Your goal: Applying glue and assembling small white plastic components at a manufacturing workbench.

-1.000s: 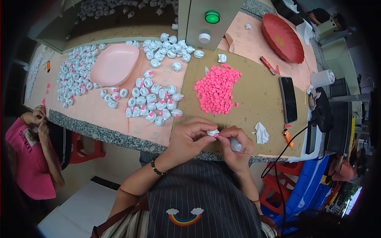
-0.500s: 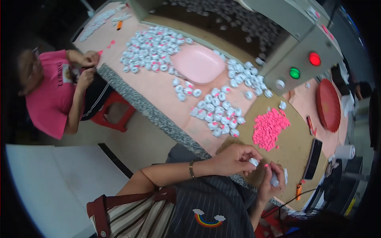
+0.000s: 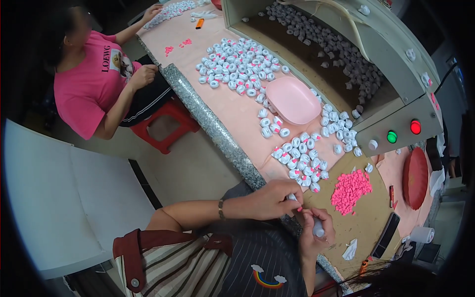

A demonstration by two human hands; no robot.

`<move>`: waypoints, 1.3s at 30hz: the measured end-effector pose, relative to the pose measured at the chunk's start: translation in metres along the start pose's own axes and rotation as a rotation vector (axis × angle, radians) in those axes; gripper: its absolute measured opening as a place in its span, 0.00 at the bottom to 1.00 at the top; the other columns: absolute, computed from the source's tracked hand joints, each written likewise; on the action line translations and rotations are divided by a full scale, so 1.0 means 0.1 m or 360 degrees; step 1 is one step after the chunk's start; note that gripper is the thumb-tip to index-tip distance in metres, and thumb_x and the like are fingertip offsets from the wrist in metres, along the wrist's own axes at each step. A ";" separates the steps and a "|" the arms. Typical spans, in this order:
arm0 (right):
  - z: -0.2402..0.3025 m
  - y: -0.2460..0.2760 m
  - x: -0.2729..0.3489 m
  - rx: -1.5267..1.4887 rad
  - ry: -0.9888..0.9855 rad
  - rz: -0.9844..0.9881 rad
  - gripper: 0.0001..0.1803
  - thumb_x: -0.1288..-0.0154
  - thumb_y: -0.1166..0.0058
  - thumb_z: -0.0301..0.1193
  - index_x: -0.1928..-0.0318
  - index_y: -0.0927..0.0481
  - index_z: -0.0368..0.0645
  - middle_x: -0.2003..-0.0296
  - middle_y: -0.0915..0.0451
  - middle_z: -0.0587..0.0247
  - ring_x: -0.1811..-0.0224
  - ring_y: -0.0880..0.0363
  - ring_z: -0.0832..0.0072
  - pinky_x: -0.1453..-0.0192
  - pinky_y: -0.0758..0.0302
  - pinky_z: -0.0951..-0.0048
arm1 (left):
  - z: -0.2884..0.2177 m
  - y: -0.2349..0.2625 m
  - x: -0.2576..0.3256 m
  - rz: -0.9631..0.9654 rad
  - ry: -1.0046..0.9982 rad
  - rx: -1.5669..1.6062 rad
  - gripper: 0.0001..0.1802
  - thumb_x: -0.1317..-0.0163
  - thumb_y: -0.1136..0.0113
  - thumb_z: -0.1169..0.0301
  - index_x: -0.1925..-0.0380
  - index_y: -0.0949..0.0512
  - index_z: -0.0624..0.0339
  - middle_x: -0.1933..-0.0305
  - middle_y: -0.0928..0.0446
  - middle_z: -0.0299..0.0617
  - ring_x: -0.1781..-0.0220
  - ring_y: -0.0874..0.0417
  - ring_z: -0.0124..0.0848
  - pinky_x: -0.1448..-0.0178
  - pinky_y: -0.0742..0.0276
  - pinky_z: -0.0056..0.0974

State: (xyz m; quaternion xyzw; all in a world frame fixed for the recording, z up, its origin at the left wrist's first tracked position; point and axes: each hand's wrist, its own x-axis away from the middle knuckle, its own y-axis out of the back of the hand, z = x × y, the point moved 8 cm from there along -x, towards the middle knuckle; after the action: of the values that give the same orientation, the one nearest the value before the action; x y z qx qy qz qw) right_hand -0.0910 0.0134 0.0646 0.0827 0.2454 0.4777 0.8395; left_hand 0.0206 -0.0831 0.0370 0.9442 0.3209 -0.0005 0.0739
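Both hands pinch: left hand (image 3: 274,200) pink piece, right hand (image 3: 314,232) white cap (image 3: 318,227); view swung left since earlier

I see even, bright overhead light, soft shadows only. Heavy fisheye w/ black vignette at corners; table edge (image 3: 217,133) bends hard. Centre sharp, rim smeared. Slight glare on white panel (image 3: 59,198) at left. Green and red lamps (image 3: 403,131) glow.
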 end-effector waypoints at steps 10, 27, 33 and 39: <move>-0.47 0.02 0.15 -0.0344 -0.0333 -0.0015 0.07 0.42 0.45 0.15 0.63 0.24 0.32 0.70 0.21 0.59 0.66 0.23 0.76 0.60 0.27 0.78 | 0.48 0.68 0.10 -0.0616 0.0069 0.0459 0.08 0.36 0.48 0.78 0.57 0.27 0.67 0.68 0.24 0.38 0.72 0.25 0.23 0.67 0.28 0.27; 0.28 -1.03 -0.33 0.0676 0.0575 0.0797 0.11 0.64 0.42 0.16 0.74 0.26 0.35 0.74 0.28 0.53 0.69 0.27 0.56 0.66 0.30 0.57 | 0.61 1.05 0.92 -0.0904 0.0303 0.1159 0.13 0.34 0.48 0.76 0.52 0.26 0.70 0.52 0.23 0.46 0.60 0.23 0.28 0.55 0.25 0.35; 0.81 -1.89 -1.09 0.0115 0.0561 0.0800 0.07 0.53 0.44 0.22 0.69 0.22 0.33 0.75 0.22 0.51 0.72 0.22 0.58 0.66 0.27 0.64 | 0.86 1.21 1.33 -0.1048 0.0259 0.1133 0.13 0.31 0.51 0.72 0.54 0.25 0.71 0.55 0.23 0.45 0.60 0.23 0.29 0.55 0.24 0.35; 0.73 -2.05 -1.79 -0.0719 0.0086 0.0343 0.08 0.44 0.42 0.24 0.66 0.20 0.30 0.73 0.19 0.64 0.72 0.23 0.81 0.67 0.26 0.79 | 0.90 0.94 1.20 -0.0889 0.0421 0.1246 0.13 0.33 0.50 0.75 0.52 0.26 0.71 0.55 0.23 0.45 0.60 0.22 0.29 0.52 0.23 0.35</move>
State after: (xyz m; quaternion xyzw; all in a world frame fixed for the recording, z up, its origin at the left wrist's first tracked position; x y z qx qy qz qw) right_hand 0.0253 -0.2389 0.1111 -0.0942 0.1444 0.6094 0.7739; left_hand 0.1774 -0.0970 -0.0451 0.7711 0.5439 -0.0210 -0.3302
